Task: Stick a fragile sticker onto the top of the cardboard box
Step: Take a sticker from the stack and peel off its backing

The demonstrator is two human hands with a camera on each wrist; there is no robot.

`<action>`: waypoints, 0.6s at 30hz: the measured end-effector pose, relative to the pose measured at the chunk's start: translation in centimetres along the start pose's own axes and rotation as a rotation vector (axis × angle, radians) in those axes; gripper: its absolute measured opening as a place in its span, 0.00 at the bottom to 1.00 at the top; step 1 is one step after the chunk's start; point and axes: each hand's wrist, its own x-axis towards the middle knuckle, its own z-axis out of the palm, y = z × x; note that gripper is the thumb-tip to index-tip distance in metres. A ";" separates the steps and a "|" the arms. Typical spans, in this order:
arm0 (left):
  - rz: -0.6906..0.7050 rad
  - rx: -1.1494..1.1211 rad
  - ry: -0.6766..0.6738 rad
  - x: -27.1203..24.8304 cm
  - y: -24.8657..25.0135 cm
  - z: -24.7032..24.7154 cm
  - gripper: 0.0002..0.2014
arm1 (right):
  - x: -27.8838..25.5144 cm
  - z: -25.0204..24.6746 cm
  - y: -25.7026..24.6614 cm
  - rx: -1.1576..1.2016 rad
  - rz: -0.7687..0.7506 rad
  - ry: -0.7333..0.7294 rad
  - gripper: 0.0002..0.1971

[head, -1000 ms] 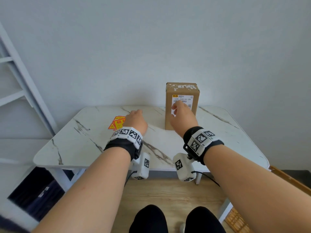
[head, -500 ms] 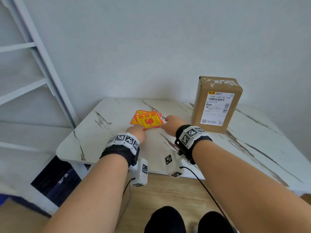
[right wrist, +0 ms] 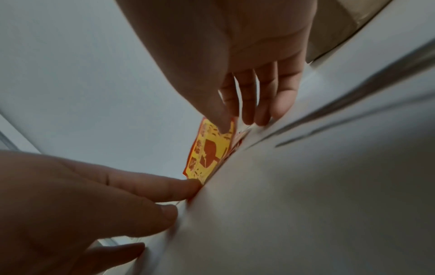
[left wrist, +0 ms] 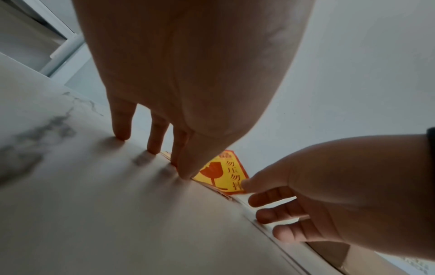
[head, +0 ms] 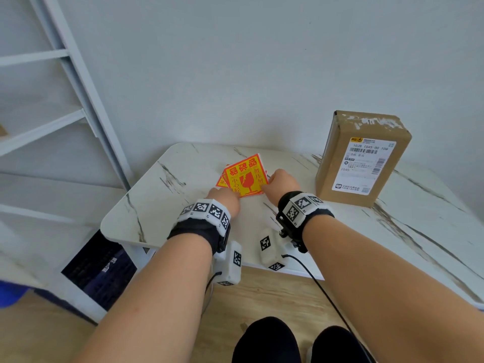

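A tall cardboard box (head: 364, 158) stands upright on the marble table (head: 162, 205), right of both hands, with a white shipping label on its front. A small stack of red-and-yellow fragile stickers (head: 222, 180) lies on the table. My right hand (head: 277, 180) pinches the near right corner of the top sticker (head: 246, 176) between thumb and forefinger (right wrist: 221, 121), and that sticker (right wrist: 209, 150) tilts up off the stack. My left hand (head: 226, 203) has straight fingers pointing down; its thumb (left wrist: 186, 171) presses the stack's near left corner.
A white shelf frame (head: 78, 82) stands left of the table against the wall. The table's near edge runs just behind my wrists, with wooden floor (head: 262, 297) and my knees below. The box is about a hand's width right of my right wrist.
My right hand left the front of the box and came left to the stickers. The top sticker has lifted at its far edge. My view has turned left, so the box sits further right.
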 end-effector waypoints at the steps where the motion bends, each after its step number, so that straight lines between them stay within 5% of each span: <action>1: -0.006 -0.018 0.001 -0.1 0.1 -0.1 0.23 | -0.1 0.0 0.0 0.029 -0.011 -0.002 0.06; 5: -0.080 -0.273 0.024 -0.9 0.2 -0.3 0.21 | -0.6 0.1 0.0 0.113 -0.079 0.010 0.13; 11: -0.285 -0.634 0.359 -2.9 0.7 -2.4 0.20 | -3.0 -3.1 1.1 0.205 -0.105 0.022 0.10; 18: -0.115 -0.791 0.304 -5.2 4.9 -2.5 0.07 | -5.8 -7.0 5.2 0.214 -0.094 0.134 0.13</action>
